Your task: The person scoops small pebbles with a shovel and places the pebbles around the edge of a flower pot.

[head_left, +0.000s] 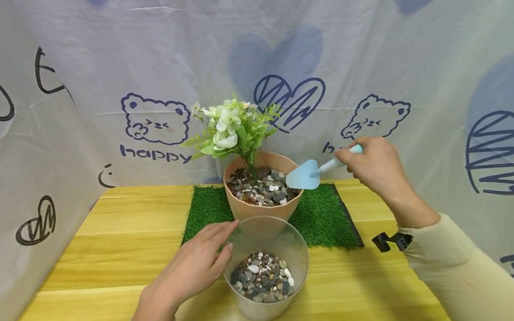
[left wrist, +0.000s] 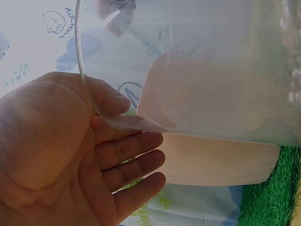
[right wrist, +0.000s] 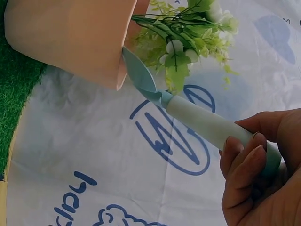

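My right hand [head_left: 375, 165] grips the pale green handle of a small garden trowel [head_left: 307, 175]. The trowel's light blue blade tilts over the right rim of a peach flower pot [head_left: 238, 204], which the right wrist view also shows. Pebbles [head_left: 267, 189] fill the pot around a bunch of white flowers with green leaves [head_left: 230, 133]. In front stands a clear plastic container [head_left: 257, 310] with mixed stones [head_left: 263, 276] at its bottom. My left hand [head_left: 190, 263] is at the container's left rim, its fingers [left wrist: 134, 146] extended and relaxed against the wall.
A green artificial grass mat [head_left: 321, 223] lies under the pot on the yellow wood-grain table [head_left: 120, 249]. A white cloth [head_left: 192, 53] printed with bears and hearts hangs behind and at both sides. A dark wrist device [head_left: 395, 242] sits at the right sleeve.
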`<state>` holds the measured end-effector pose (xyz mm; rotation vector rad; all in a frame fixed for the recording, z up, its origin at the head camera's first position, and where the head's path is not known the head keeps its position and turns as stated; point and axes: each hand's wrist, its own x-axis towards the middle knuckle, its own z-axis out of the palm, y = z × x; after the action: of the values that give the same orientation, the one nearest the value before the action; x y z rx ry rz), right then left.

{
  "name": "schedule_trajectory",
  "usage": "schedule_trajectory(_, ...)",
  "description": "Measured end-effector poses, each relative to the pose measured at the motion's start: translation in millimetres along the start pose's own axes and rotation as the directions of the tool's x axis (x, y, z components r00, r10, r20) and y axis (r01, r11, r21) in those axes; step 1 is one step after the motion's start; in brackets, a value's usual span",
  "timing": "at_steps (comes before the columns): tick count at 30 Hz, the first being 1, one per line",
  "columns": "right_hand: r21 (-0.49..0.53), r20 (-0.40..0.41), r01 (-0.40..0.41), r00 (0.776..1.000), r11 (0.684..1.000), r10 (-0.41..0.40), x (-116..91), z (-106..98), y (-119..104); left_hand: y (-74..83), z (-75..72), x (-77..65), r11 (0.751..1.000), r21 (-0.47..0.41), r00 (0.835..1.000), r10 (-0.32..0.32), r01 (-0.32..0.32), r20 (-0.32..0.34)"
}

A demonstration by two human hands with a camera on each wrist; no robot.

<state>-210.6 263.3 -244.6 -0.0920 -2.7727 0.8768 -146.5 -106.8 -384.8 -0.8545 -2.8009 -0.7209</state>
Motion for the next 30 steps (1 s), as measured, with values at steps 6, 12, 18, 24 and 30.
schedule_trajectory(6,-0.02,-0.017,0.017,1.0,1.0,-0.017,-3,2,-4,0.3,-0.2,-1.2,1.0,-0.008,1.0,-0.005,0.005,0.007)
schedule_trajectory(12,0.043,-0.055,0.038,0.998,0.998,-0.035,-11,3,-3,0.8,-0.6,-0.9,1.0,-0.012,1.0,-0.001,0.001,0.005)
schedule_trajectory(18,0.141,-0.103,0.129,0.988,0.982,-0.115,-33,4,-12,-0.3,-1.1,0.2,1.0,-0.007,1.0,0.002,-0.002,0.005)
schedule_trajectory(24,0.15,-0.014,0.289,0.957,0.945,-0.291,-67,19,-25,-0.1,-0.8,-0.1,1.0,-0.008,1.0,-0.001,0.001,0.012)
schedule_trajectory(30,-0.012,0.152,0.53,0.839,0.848,-0.523,-84,61,-25,0.3,-1.3,0.1,1.0,-0.002,1.0,0.001,-0.001,0.011)
